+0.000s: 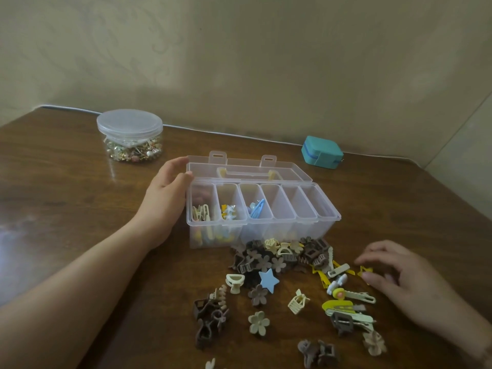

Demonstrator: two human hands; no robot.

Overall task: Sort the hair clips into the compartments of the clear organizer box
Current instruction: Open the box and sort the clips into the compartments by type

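Observation:
The clear organizer box (306,225) stands open mid-table, its lid tipped back. Its three left compartments hold cream clips, star clips and a blue snap clip; the three right ones look bare. My left hand (165,193) grips the box's left end wall. A pile of brown and cream hair clips (279,255) lies in front of the box, with a blue star clip (269,280), flower clips and yellow snap clips spread nearer me. My right hand (394,278) hovers at the pile's right edge, fingers spread over a small yellow star clip (364,270), holding nothing.
A round clear jar (129,134) of small trinkets sits at the back left. A teal case (322,153) rests at the back right near the wall. A white cable runs along the table's far edge. The wooden table (66,195) drops off at the right.

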